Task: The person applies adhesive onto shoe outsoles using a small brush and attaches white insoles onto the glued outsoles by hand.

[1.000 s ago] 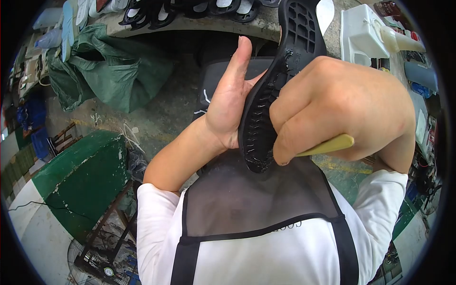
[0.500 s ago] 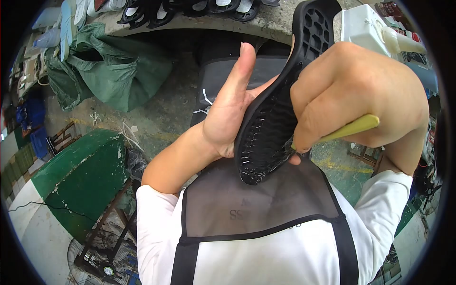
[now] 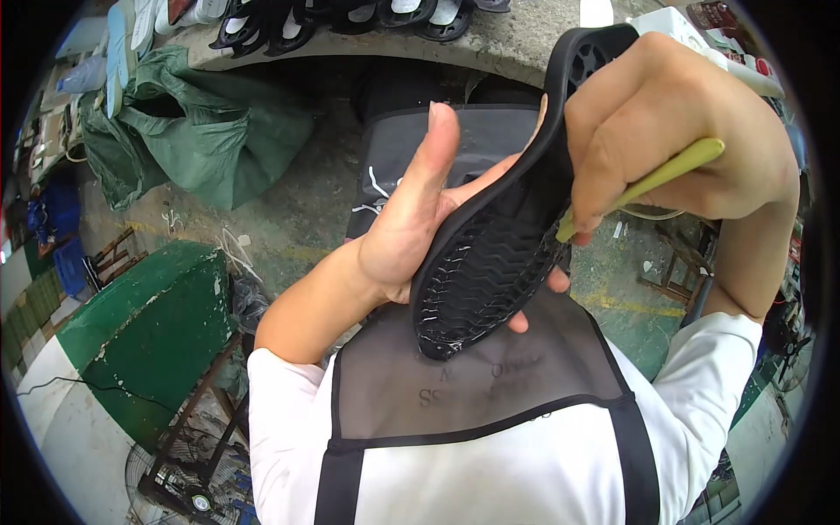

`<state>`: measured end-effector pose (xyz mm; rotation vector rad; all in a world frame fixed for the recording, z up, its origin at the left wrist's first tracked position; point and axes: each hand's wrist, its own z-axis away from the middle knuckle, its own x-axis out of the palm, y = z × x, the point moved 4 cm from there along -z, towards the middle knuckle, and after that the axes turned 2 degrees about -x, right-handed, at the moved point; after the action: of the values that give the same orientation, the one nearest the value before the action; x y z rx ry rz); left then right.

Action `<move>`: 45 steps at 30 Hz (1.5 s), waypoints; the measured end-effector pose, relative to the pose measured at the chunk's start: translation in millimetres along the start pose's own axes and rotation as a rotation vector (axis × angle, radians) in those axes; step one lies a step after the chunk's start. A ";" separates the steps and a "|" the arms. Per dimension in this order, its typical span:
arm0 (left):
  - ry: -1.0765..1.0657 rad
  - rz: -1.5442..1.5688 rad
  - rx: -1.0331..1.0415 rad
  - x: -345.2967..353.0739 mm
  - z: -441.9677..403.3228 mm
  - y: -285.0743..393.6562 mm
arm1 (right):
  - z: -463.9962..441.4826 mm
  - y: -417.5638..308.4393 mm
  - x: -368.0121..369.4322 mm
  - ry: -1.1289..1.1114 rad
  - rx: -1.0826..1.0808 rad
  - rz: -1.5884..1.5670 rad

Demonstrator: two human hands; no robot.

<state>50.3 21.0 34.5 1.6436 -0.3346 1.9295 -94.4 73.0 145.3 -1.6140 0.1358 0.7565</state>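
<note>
A black shoe sole (image 3: 490, 271) lies tilted across my left hand (image 3: 411, 214), its heel end up to the right and its toe end down over the apron. My left palm and fingers support it from beneath, with the thumb pointing up beside it and fingertips showing past the far edge. My right hand (image 3: 674, 131) grips a thin yellow-green brush handle (image 3: 674, 171). The lower tip of the handle meets the right rim of the sole; any bristles are hard to make out. Whitish wet-looking streaks show along the rim and toe.
A workbench (image 3: 516, 44) at the top carries more black soles (image 3: 350, 17) and a white container (image 3: 669, 26). Green cloth sacking (image 3: 210, 131) hangs at the left. A green-and-white panel (image 3: 149, 324) and a fan (image 3: 197, 490) stand lower left.
My right hand and the brush have moved up along the sole's right rim toward the heel. The sole has shifted slightly down and left, showing more of the toe's inner face.
</note>
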 end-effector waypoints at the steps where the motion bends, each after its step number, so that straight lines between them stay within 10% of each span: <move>1: 0.002 -0.005 -0.010 -0.5 1.3 -0.7 | 0.4 1.2 -1.3 0.034 -0.031 0.000; 13: -0.079 0.024 -0.147 -35.6 -6.1 -8.5 | 48.3 63.9 -33.7 0.161 -0.053 -0.108; 17: 0.057 -0.111 -0.171 -17.6 -4.4 -2.4 | 54.8 100.6 -2.8 0.189 0.303 -0.565; 21: -0.233 -0.033 0.261 -20.3 21.5 34.2 | 94.4 115.8 16.4 0.772 0.151 -0.685; 25: 0.217 -0.263 0.699 -44.2 -3.2 32.0 | 68.3 89.2 96.8 0.917 0.120 -0.839; 28: -0.136 -0.019 0.547 -71.8 -21.2 19.0 | 106.1 93.5 98.5 1.237 -0.036 -0.821; 31: 0.025 -0.012 0.508 -79.8 -23.8 5.3 | 209.6 111.7 81.4 1.776 0.288 -0.468; 36: 0.118 -0.017 0.460 -77.8 -31.9 0.3 | 260.9 137.8 85.9 1.708 0.659 -0.278; 45: 0.180 -0.093 0.443 -65.6 -43.9 -9.0 | 268.8 165.2 105.4 1.687 0.486 -0.620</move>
<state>24.5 34.6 -39.4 1.6933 0.2562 2.1655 -199.5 320.9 -50.0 -1.2803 0.8735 -1.1618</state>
